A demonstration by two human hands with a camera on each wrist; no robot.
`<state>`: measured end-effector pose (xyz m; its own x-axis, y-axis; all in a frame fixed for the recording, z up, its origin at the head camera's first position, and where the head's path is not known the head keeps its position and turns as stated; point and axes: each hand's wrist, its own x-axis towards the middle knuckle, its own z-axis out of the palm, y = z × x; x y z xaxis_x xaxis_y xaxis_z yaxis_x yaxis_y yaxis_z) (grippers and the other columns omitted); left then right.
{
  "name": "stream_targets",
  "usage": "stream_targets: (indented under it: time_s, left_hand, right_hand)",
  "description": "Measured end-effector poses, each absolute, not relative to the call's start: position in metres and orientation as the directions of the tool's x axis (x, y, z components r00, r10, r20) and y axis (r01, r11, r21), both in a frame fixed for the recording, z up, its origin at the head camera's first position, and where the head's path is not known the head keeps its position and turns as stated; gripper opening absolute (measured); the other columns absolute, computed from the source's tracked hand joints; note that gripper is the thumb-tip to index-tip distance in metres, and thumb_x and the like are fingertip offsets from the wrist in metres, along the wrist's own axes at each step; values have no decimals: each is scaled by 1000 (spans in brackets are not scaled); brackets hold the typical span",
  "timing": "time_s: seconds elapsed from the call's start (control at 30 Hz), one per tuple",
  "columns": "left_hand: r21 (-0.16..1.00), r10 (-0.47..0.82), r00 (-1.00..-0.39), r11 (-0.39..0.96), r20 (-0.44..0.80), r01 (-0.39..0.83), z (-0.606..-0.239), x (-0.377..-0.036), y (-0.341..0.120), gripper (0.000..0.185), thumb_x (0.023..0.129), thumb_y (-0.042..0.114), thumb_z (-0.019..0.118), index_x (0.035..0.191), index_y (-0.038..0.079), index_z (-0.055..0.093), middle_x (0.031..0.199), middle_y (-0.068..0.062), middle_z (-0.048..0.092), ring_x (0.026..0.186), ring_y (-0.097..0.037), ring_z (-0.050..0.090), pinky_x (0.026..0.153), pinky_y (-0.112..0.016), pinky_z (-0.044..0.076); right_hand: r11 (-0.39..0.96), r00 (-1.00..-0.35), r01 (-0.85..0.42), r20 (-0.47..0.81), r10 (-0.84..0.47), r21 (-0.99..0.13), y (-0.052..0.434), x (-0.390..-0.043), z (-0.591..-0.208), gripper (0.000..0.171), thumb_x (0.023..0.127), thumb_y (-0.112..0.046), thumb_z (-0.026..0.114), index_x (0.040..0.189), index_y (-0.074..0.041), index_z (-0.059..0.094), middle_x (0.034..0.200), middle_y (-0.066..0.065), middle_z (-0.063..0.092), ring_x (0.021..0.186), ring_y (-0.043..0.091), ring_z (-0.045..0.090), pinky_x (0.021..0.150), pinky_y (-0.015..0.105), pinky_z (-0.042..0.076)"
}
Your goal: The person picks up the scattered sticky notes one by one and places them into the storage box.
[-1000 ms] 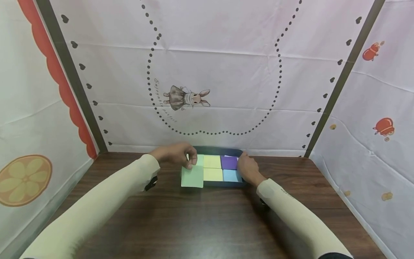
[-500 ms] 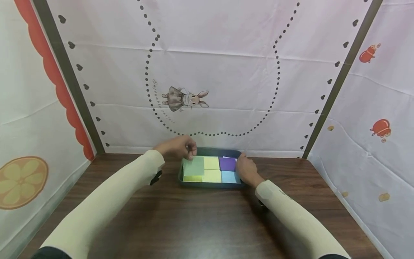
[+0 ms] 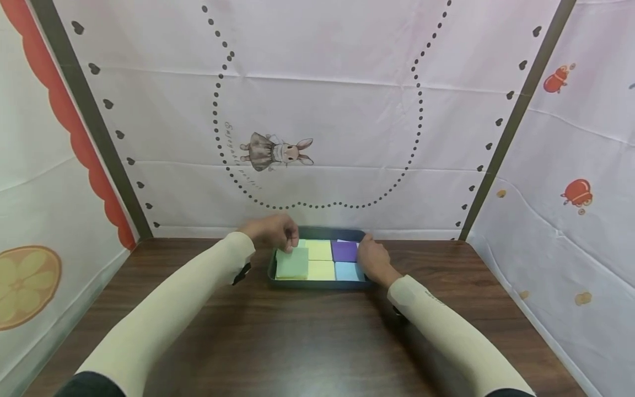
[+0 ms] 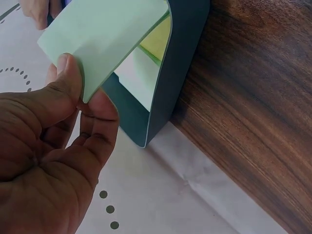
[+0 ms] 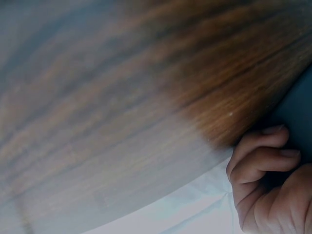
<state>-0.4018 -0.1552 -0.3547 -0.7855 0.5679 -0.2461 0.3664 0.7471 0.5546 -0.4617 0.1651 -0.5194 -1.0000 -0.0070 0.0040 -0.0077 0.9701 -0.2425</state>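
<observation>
My left hand point(image 3: 274, 230) pinches a light green sticky note pad point(image 3: 292, 263) by its corner between thumb and fingers. The pad is tilted over the left end of a dark blue-green tray point(image 3: 317, 285); in the left wrist view, the tray wall point(image 4: 187, 53) stands beside it. My right hand point(image 3: 375, 261) grips the tray's right end, its curled fingers point(image 5: 261, 163) against the wall in the right wrist view. Inside the tray lie yellow pads point(image 3: 321, 271), a purple pad point(image 3: 344, 251) and a blue pad point(image 3: 349, 271). Another pale green pad point(image 3: 301, 243) is partly hidden.
The tray sits at the back of a dark brown wooden table point(image 3: 307, 331). A white printed cloth point(image 3: 317, 121) hangs right behind it. More cloth walls point(image 3: 555, 220) close off both sides.
My left hand has moved the green pad back from the tray's front edge, past a visible yellow-green pad, and lowered it over the left compartment. The right hand stays at the tray's end.
</observation>
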Motion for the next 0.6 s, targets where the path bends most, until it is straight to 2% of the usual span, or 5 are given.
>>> stream_targets:
  time_s: [0.17, 0.27, 0.47, 0.6]
  left_hand:
    - [579, 512, -796, 772, -322, 263, -354, -399, -153, 16, 91, -12, 77, 99, 2, 73, 90, -3, 64, 86, -18, 56, 75, -29, 48]
    - [565, 498, -798, 786, -339, 250, -355, -399, -152, 16, 91, -12, 76, 98, 3, 73, 91, -3, 64, 86, -19, 55, 75, -29, 47]
    - [506, 449, -839, 824, -308, 255, -371, -408, -148, 19, 86, -10, 79, 91, 8, 73, 92, -4, 67, 86, -21, 59, 77, -33, 50]
    - [461, 381, -882, 858, -277, 226, -380, -409, -140, 18, 85, -8, 83, 91, 7, 76, 90, -5, 69, 87, -23, 62, 78, -34, 52]
  right_hand:
    - [973, -1000, 3, 12, 6, -231, 165, -466, -524, 33, 118, -15, 44, 138, 11, 51, 85, 16, 70, 66, 26, 71, 54, 40, 61]
    - [976, -1000, -5, 27, 1, -216, 165, -466, -523, 34, 118, -15, 44, 138, 12, 50, 82, 16, 69, 65, 25, 70, 53, 39, 61]
    - [975, -1000, -12, 15, -8, -223, 167, -469, -525, 36, 117, -16, 45, 140, 12, 49, 80, 13, 66, 62, 21, 67, 48, 35, 55]
    - [974, -1000, 2, -8, 1, -225, 166, -466, -523, 36, 117, -15, 45, 142, 11, 48, 83, 15, 69, 65, 24, 69, 53, 38, 59]
